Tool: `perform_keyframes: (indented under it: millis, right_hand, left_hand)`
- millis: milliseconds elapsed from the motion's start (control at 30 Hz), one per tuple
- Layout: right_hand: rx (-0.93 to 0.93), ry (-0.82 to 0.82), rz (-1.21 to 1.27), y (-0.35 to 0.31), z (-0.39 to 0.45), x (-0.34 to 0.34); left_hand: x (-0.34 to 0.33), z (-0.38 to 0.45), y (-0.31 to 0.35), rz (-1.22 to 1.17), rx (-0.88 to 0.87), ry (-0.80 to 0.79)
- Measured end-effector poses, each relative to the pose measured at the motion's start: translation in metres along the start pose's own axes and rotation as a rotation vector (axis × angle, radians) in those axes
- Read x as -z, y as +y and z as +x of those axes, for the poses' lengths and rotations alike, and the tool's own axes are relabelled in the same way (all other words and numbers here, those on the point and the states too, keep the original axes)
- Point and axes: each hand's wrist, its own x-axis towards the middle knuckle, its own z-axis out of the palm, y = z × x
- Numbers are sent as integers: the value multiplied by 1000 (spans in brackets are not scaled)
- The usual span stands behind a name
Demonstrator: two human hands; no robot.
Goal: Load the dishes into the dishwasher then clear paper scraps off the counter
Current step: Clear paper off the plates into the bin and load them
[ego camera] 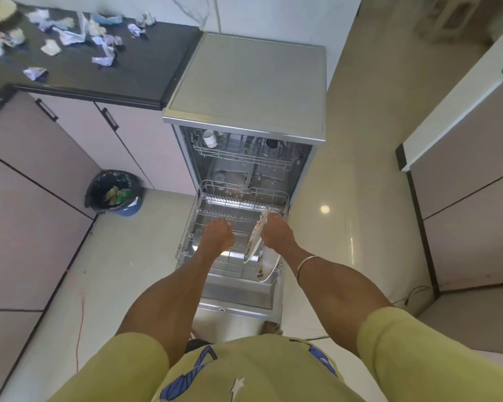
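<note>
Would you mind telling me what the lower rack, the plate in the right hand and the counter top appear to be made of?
Lower rack: thin grid wires, pale grey, so probably coated metal wire.
Plate, held by the right hand: glossy white with a printed pattern, likely glazed ceramic, possibly melamine.
Counter top: dark, matte, faintly speckled slab, probably stone or a laminate imitation.

Kitchen count: one open dishwasher (pixel 246 82), two wire racks, two plates, two hands.

The lower rack (pixel 215 216) is pulled out and the upper rack (pixel 244 158) sits inside. Two plates stand on edge at the lower rack's right side: one plate (pixel 256 236) and a second plate (pixel 269 266) nearer the camera. One white mug (pixel 209 138) lies in the upper rack. One left hand (pixel 217 233), one right hand (pixel 276 232). Roughly fifteen crumpled paper scraps (pixel 102 60) litter the one dark worktop (pixel 145 62); an exact count cannot be made. One lined bin (pixel 114 191) stands on the floor.
</note>
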Motion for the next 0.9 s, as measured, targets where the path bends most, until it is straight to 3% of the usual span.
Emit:
perform_keyframes:
  millis: [200, 667, 800, 900]
  right_hand:
    - [108, -22, -85, -47, -8, -27]
    - [144, 28, -55, -218, -38, -114]
    - [123, 58, -29, -266, -45, -127]
    - [226, 59, -50, -296, -40, -141]
  left_hand:
    - [26, -11, -52, -38, 26, 67]
    - [111, -47, -220, -46, 61, 106]
    - [135, -57, -258, -85, 111, 181]
    - [151, -56, -281, -112, 139, 205]
